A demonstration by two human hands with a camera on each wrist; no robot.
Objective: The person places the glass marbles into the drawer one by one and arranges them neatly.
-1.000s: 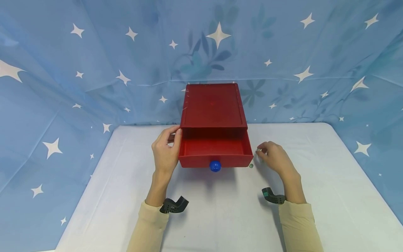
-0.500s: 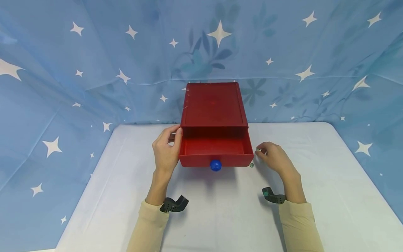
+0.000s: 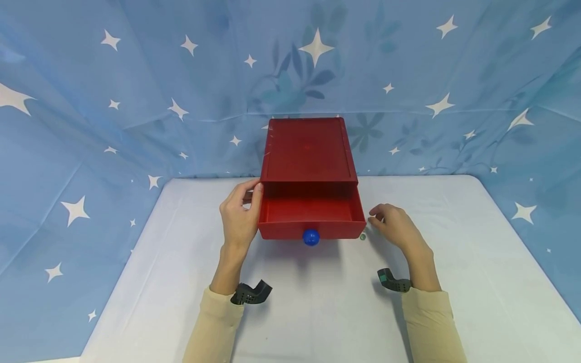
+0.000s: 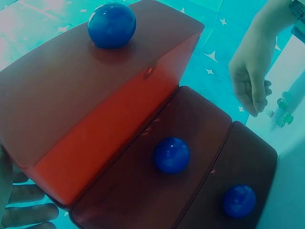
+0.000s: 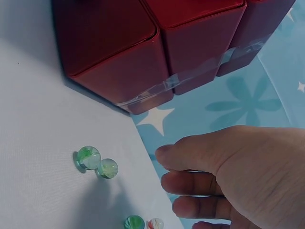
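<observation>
A red drawer cabinet point(image 3: 308, 151) stands mid-table in the head view. Its top drawer point(image 3: 313, 230) is pulled out, with a bare inside and a round blue knob point(image 3: 310, 237). Two lower drawers point(image 4: 171, 183), each with a blue knob, are closed. My left hand point(image 3: 239, 214) rests against the cabinet's left side, thumb along the front edge, fingers mostly straight in the left wrist view. To the right of the drawer hovers my right hand point(image 5: 238, 176), fingers loosely curled, nothing visible in them. Below it, several glass marbles point(image 5: 88, 157) lie on the white tabletop, some green, one red and white.
A white-covered table point(image 3: 313, 312) spreads under both arms. Behind and at both sides hangs a blue star-patterned cloth point(image 3: 136, 85). Clear tape point(image 5: 167, 86) runs across the cabinet's side. Each wrist wears a black camera mount point(image 3: 251, 293).
</observation>
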